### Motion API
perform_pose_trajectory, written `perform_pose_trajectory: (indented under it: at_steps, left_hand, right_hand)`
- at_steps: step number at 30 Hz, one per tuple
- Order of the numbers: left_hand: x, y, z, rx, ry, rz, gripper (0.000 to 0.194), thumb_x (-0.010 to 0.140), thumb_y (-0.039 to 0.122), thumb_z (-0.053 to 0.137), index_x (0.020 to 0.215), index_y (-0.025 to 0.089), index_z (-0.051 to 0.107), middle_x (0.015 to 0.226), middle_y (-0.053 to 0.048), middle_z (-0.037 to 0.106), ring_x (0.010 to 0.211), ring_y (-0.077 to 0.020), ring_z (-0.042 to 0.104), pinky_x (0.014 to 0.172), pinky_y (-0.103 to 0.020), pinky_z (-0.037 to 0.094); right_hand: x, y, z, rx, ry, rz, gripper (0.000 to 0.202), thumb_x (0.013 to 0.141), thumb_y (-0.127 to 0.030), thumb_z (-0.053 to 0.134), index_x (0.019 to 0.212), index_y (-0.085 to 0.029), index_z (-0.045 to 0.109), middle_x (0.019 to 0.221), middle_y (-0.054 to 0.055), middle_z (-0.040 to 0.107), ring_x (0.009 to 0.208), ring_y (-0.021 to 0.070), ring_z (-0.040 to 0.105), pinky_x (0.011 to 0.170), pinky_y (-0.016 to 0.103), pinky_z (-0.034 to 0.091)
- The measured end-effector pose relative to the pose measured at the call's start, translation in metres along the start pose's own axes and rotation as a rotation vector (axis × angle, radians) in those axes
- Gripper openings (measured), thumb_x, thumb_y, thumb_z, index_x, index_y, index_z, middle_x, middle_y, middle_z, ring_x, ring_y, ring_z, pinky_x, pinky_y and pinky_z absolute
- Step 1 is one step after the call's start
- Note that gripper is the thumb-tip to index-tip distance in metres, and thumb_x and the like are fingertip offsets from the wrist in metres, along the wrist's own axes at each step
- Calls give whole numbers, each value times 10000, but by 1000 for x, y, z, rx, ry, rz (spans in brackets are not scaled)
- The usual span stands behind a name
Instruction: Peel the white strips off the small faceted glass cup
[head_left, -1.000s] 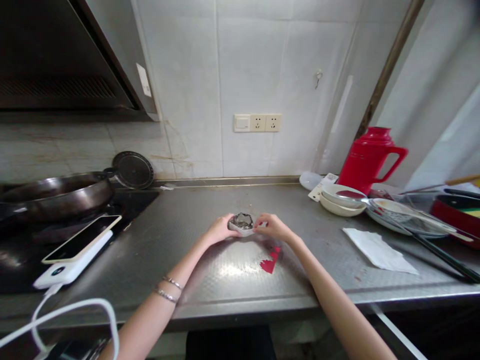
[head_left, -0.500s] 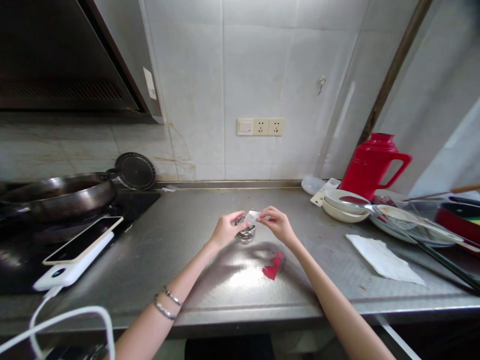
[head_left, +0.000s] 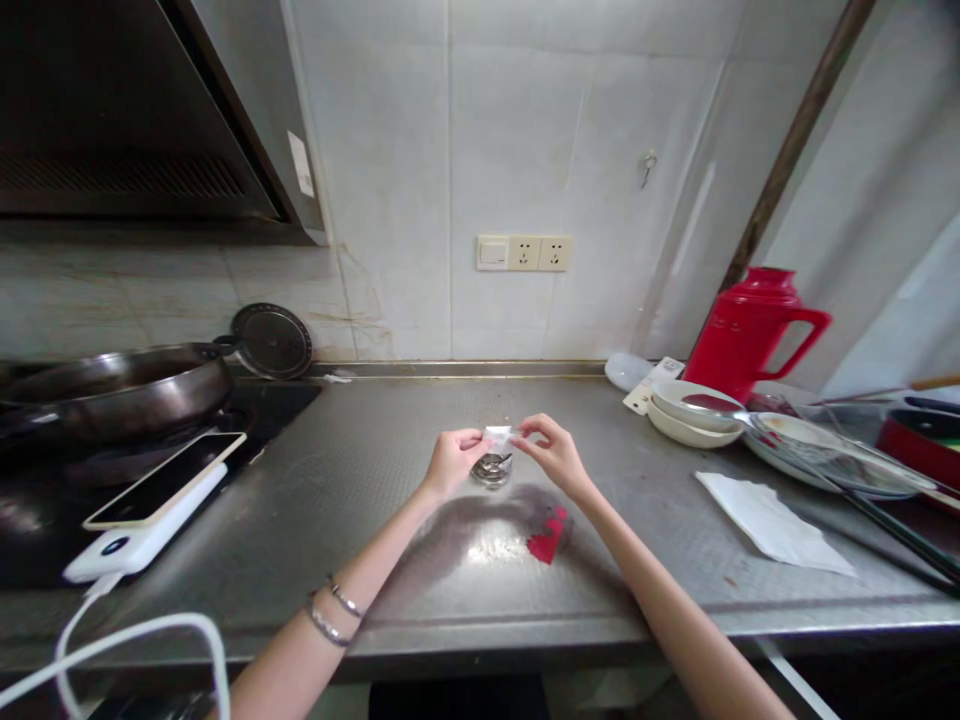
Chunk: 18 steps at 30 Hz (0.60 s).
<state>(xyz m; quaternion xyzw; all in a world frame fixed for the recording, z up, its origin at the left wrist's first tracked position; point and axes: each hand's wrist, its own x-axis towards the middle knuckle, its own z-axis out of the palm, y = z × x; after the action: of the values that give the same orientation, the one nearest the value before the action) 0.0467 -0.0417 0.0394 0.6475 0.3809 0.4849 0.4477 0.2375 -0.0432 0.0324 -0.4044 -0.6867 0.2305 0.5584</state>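
Note:
Between my two hands is a small white piece, thin like paper or film. My left hand pinches its left side between thumb and fingers. On its right side, my right hand holds it with the fingertips. Right below the piece, a small shiny round object, metal or glass, stands on the steel counter; its top is partly covered by the piece and my left fingers. A torn red scrap lies nearer to me, below my right hand.
To the left are a pan on the stove, a round black lid and a phone on a white power bank with a cable. At the right stand a red thermos, stacked bowls and a white cloth.
My left fingers have closed onto the white piece, which now sits more level between both hands. My right hand has barely moved.

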Motion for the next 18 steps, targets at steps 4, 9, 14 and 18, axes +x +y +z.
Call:
perform_pose_trajectory:
  at_steps: [4,9,14,18]
  left_hand:
    - [1,-2,-1,6,-3,8,407,719,485,671,892,118,716,915,-92,746,869,-272,695,766,-330,537]
    - [1,-4,-1,32,-16,4,388,754,475,637,887,118,712,899,-89,747,858,-266,693,751,-322,535]
    - [5,-6,-7,63,-3,22,388,774,448,626,959,114,697,989,-115,729,930,-265,678,833,-346,524]
    - [11,-9,-21,291,56,62,599,693,432,723,1198,139,591,1267,-147,599,1194,-284,543,1041,-390,396]
  right_hand:
    - [0,2,8,89,-81,127,573,646,-475,755,1128,-202,608,1093,88,648,874,192,607,617,247,503]
    - [-1,-5,15,85,-127,151,352,718,-508,681,763,-159,679,719,27,665,691,175,606,606,254,466]
    - [4,-3,15,126,-31,174,397,721,-555,659,772,-162,675,683,33,664,622,166,588,577,263,460]
    - [11,8,8,135,115,156,402,737,-529,654,881,-154,671,782,57,688,660,174,598,584,267,471]
